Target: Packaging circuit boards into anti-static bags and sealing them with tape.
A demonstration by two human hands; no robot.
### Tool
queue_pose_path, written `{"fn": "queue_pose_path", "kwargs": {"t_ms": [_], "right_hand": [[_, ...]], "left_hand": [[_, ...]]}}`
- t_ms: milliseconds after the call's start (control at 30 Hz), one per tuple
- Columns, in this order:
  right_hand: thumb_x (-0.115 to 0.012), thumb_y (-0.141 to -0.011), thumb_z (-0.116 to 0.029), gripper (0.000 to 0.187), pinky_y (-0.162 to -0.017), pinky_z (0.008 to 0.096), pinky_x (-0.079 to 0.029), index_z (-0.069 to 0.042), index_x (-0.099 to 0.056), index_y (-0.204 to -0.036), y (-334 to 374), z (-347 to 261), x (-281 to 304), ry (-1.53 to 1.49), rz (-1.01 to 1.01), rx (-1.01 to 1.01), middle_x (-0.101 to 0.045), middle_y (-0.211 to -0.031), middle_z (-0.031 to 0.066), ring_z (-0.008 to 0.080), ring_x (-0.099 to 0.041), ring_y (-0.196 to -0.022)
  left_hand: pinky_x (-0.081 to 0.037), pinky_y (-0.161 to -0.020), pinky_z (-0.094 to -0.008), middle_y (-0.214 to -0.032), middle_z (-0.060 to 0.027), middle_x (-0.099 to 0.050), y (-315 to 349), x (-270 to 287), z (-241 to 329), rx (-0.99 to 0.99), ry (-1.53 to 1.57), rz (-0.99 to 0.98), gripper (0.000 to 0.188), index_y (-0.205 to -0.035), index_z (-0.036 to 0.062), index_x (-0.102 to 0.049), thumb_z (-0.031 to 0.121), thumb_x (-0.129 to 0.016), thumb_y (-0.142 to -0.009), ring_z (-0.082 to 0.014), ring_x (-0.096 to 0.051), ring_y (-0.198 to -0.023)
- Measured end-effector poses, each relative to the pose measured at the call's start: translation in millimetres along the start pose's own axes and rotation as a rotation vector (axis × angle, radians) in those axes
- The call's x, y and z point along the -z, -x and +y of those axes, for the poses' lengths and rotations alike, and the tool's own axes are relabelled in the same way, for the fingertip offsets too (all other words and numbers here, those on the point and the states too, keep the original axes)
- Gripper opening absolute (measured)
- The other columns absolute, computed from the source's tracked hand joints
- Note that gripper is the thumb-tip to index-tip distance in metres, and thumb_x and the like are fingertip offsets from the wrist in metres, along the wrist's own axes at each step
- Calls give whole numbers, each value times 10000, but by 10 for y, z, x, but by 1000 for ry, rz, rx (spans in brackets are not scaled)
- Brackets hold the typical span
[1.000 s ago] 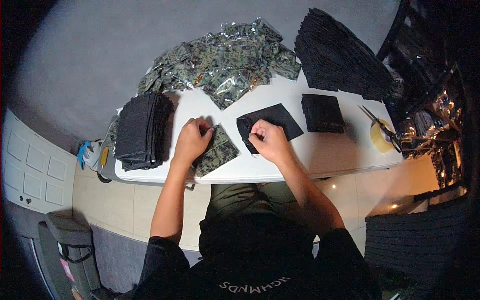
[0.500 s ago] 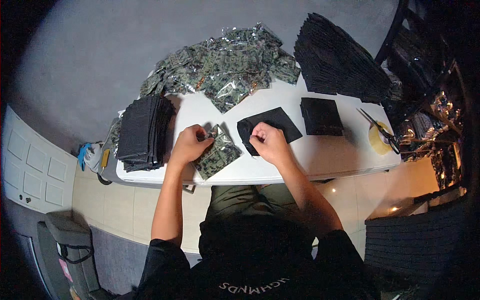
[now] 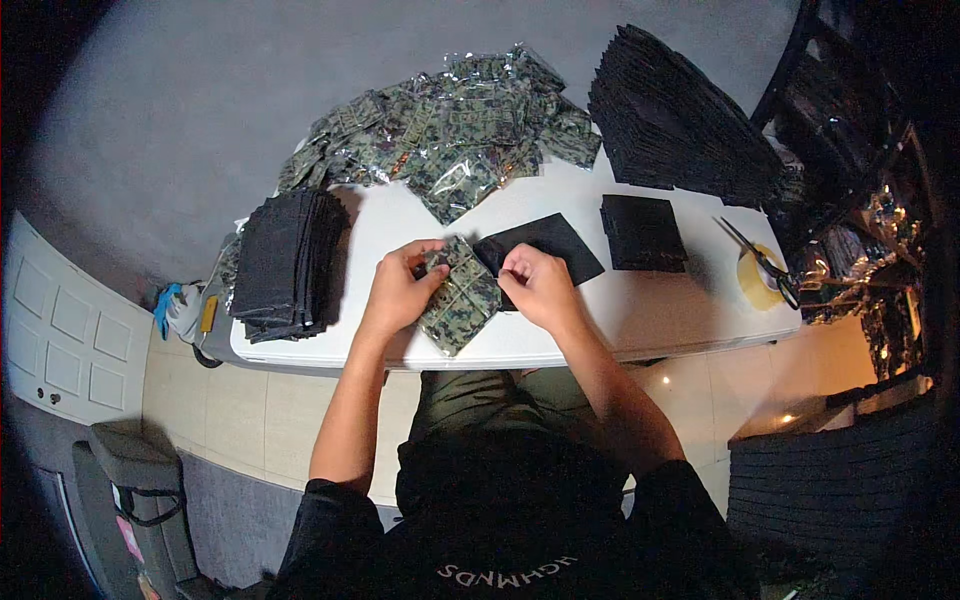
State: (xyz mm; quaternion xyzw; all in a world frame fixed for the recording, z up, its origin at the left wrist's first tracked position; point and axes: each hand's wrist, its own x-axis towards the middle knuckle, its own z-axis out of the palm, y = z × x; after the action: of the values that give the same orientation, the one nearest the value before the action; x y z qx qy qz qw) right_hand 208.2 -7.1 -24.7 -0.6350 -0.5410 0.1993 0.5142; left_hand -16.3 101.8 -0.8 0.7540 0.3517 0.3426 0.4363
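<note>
My left hand (image 3: 404,288) is closed on a folded camouflage cloth packet (image 3: 462,308), thumb on top. The packet seems to be in clear plastic and stands tilted over the white table. My right hand (image 3: 541,288) pinches the near left edge of a flat black fabric pouch (image 3: 556,243) lying on the table. The packet's right side is close against the pouch's edge; whether it goes inside cannot be made out. My right fingers partly hide that edge.
A black stack (image 3: 285,268) stands at left on the white table (image 3: 385,215). Behind lie shiny camouflage packets (image 3: 430,125) and fanned black pouches (image 3: 670,110). At right are a smaller black pile (image 3: 642,234), scissors (image 3: 757,253) and a tape roll (image 3: 752,284).
My left hand has moved right with the camouflage packet, bringing it up against the black pouch's edge. My right hand has stayed nearly in place, still pinching the pouch.
</note>
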Motion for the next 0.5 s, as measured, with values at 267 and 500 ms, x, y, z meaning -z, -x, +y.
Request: {"fn": "queue_pose_path", "kwargs": {"t_ms": [267,500], "right_hand": [[-779,-864,-96,123,-607,345,-529,-13,-697,-900,-1,-60,29,-11,22,-2,-732,-737,119,196,-694,-620],[-769,-894,-81,118,-604,326,-529,-1,-689,-931,-2,-133,36,-28,77,8,-732,-750,126,176,-689,-620]], "left_hand": [[-556,-736,-348,-1021,-139,-746,118,-90,458,-360,-416,66,314,-1209,90,-792,-33,-722,-928,-253,-739,-823],[-601,-794,-432,-1116,-89,-724,119,-212,531,-488,-575,51,366,-1150,144,-823,-55,-722,-859,-316,-742,-888]]}}
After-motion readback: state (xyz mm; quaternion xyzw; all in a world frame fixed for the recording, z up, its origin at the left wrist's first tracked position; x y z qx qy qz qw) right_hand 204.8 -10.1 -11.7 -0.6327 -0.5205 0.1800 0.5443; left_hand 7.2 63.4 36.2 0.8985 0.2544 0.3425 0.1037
